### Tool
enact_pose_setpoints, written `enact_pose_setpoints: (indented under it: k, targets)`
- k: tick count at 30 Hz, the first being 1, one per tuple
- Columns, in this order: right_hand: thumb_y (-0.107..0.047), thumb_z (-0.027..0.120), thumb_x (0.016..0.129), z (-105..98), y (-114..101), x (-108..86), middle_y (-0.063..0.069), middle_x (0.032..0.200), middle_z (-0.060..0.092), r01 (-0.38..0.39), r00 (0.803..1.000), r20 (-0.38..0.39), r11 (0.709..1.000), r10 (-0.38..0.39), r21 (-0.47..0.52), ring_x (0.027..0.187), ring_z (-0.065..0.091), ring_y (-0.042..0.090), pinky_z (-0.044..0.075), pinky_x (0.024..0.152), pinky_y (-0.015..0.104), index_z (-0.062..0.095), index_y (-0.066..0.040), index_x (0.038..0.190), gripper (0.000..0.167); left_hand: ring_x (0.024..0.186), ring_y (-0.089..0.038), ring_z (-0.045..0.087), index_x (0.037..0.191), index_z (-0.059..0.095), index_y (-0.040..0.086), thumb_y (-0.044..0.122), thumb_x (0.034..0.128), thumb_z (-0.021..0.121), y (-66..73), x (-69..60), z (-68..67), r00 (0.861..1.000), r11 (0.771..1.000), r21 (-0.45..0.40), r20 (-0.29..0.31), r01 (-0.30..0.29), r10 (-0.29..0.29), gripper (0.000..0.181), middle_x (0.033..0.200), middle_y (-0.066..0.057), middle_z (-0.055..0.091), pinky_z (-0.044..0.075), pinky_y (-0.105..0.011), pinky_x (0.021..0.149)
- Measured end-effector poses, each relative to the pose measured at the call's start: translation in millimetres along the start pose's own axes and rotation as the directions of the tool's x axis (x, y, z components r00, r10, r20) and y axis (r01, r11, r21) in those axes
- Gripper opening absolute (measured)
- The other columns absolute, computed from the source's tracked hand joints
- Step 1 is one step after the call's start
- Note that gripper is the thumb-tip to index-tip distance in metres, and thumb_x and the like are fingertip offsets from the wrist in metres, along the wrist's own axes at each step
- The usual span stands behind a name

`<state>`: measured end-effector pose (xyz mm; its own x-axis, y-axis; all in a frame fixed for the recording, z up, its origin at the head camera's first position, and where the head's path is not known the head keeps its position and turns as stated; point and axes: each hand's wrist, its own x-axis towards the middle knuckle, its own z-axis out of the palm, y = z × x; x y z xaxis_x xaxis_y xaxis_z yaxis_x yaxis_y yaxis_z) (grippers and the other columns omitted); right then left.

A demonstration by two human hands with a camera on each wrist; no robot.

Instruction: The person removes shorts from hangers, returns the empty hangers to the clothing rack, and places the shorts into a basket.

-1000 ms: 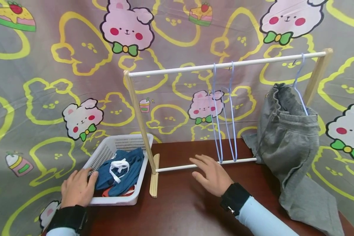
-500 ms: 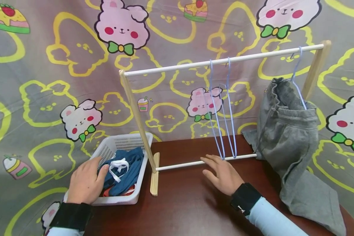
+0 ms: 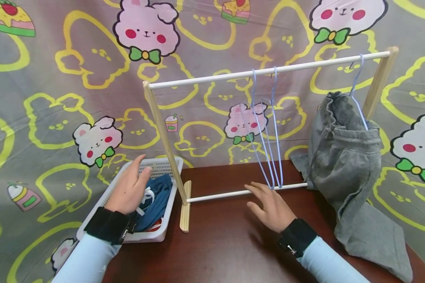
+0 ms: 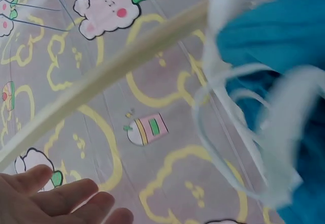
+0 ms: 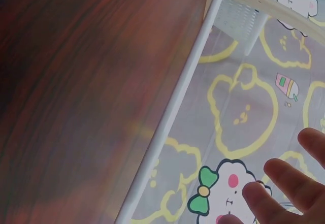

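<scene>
Blue fabric with a white drawstring [image 3: 146, 195] makes up the garment [image 3: 159, 198] heaped inside a perforated white plastic basket [image 3: 154, 236], with a bit of red cloth [image 3: 156, 225] showing beneath it. The basket stands on the dark reddish-brown surface [image 3: 212, 247], just beside the left wooden post [image 3: 163, 135] of a small clothes rack. Raised above the basket, the left hand [image 3: 127, 188] has its thumb held away from the index finger; in the left wrist view its fingers [image 4: 71, 196] are loosely bent, slightly apart, and clear of the garment. The right hand [image 3: 272, 208] is palm down over the surface near the rack's white lower rail [image 3: 226, 195], thumb apart, and the right wrist view shows its fingers [image 5: 289, 181] spread.

Two pale blue hangers [image 3: 278, 157] dangle close together from the white upper rail [image 3: 212, 80]. At the rack's right end, grey sweatpants [image 3: 354, 169] hang by a third pale blue hanger [image 3: 359, 108], one leg trailing onto the surface. Black bands [image 3: 108, 226] circle both wrists above light blue sleeves [image 3: 88, 259]. Behind everything hangs grey cloth [image 3: 205, 39] printed with cartoon rabbits and yellow outlines.
</scene>
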<state>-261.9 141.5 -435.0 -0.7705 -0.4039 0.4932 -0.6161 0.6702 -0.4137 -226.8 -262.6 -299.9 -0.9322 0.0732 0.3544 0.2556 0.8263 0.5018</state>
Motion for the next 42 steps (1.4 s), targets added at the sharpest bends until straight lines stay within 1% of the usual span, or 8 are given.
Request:
enact_pose_setpoints:
  k: [7, 13, 18, 26, 29, 31, 36, 42]
  targets:
    - [-0.026, 0.071, 0.095, 2.4, -3.3, -5.5, 0.016, 0.147, 0.050, -0.041, 0.999, -0.007, 0.999, 0.041, -0.009, 0.132, 0.049, 0.037, 0.042, 0.102, 0.061, 0.055, -0.015, 0.146, 0.054, 0.147, -0.043, 0.026, 0.163, 0.008, 0.011, 0.048, 0.1098, 0.028, 12.9, 28.4, 6.8, 1.000, 0.982, -0.190, 0.020, -0.011, 0.015, 0.068, 0.164, -0.022, 0.020, 0.023, -0.063, 0.114]
    - [-0.027, 0.072, 0.094, 3.9, -7.5, -8.6, 0.016, 0.148, 0.049, -0.089, 0.996, -0.005, 0.996, 0.089, -0.012, 0.132, 0.048, 0.038, 0.043, 0.102, 0.061, 0.057, -0.016, 0.144, 0.053, 0.147, -0.039, 0.025, 0.163, 0.006, 0.014, 0.049, 0.1097, 0.027, 23.3, 52.8, 15.4, 0.999, 0.925, -0.378, -0.034, -0.045, 0.034, 0.067, 0.164, -0.020, 0.021, 0.019, -0.061, 0.117]
    - [-0.026, 0.071, 0.094, 5.1, -8.7, -8.3, 0.017, 0.149, 0.047, -0.119, 0.993, 0.014, 0.993, 0.119, 0.017, 0.132, 0.047, 0.038, 0.043, 0.101, 0.061, 0.057, -0.016, 0.144, 0.053, 0.145, -0.034, 0.029, 0.163, 0.011, 0.015, 0.050, 0.1093, 0.024, 30.4, 74.2, 20.6, 0.994, 0.889, -0.454, -0.113, -0.057, 0.005, 0.065, 0.161, -0.016, 0.024, 0.023, -0.057, 0.116]
    - [-0.022, 0.071, 0.095, 8.5, -5.2, -6.5, 0.017, 0.148, 0.047, -0.123, 0.992, 0.012, 0.992, 0.123, 0.034, 0.132, 0.047, 0.038, 0.042, 0.102, 0.061, 0.052, -0.013, 0.146, 0.056, 0.136, -0.037, 0.037, 0.159, 0.021, 0.008, 0.049, 0.1096, 0.020, 41.4, 104.6, 21.2, 0.983, 0.820, -0.570, -0.175, -0.060, -0.049, 0.065, 0.152, -0.022, 0.036, 0.026, -0.052, 0.113]
    - [-0.022, 0.071, 0.094, 6.7, -3.7, -2.3, 0.016, 0.148, 0.047, -0.116, 0.993, -0.004, 0.993, 0.116, 0.039, 0.133, 0.047, 0.036, 0.041, 0.104, 0.060, 0.051, -0.012, 0.146, 0.056, 0.136, -0.036, 0.043, 0.151, 0.034, 0.001, 0.044, 0.1111, 0.020, 46.7, 115.3, 22.7, 0.970, 0.789, -0.604, -0.239, -0.108, -0.050, 0.060, 0.148, -0.022, 0.046, 0.027, -0.048, 0.113]
    - [-0.022, 0.071, 0.094, 4.7, -3.5, 0.2, 0.016, 0.148, 0.048, -0.114, 0.993, -0.011, 0.992, 0.115, 0.045, 0.133, 0.047, 0.036, 0.041, 0.105, 0.060, 0.052, -0.011, 0.146, 0.056, 0.132, -0.035, 0.049, 0.145, 0.040, -0.003, 0.038, 0.1121, 0.021, 50.5, 122.4, 25.9, 0.956, 0.754, -0.639, -0.288, -0.153, -0.050, 0.056, 0.143, -0.022, 0.051, 0.030, -0.045, 0.113]
    - [-0.021, 0.073, 0.093, 3.7, -7.3, 1.6, 0.014, 0.149, 0.048, -0.144, 0.989, -0.010, 0.988, 0.145, 0.057, 0.135, 0.045, 0.034, 0.041, 0.104, 0.059, 0.053, -0.012, 0.146, 0.057, 0.101, -0.027, 0.060, 0.141, 0.042, -0.007, 0.032, 0.1128, 0.022, 54.1, 130.6, 38.7, 0.920, 0.666, -0.713, -0.377, -0.218, -0.103, 0.051, 0.120, -0.025, 0.057, 0.044, -0.036, 0.094]
    - [-0.021, 0.074, 0.093, 4.8, -10.6, 2.6, 0.012, 0.148, 0.049, -0.153, 0.988, 0.008, 0.987, 0.152, 0.056, 0.135, 0.045, 0.034, 0.042, 0.104, 0.059, 0.057, -0.014, 0.142, 0.053, 0.069, -0.013, 0.043, 0.123, 0.050, -0.002, 0.036, 0.1125, 0.023, 53.9, 130.6, 52.1, 0.877, 0.565, -0.793, -0.419, -0.229, -0.233, 0.047, 0.086, -0.007, 0.047, 0.036, -0.023, 0.068]
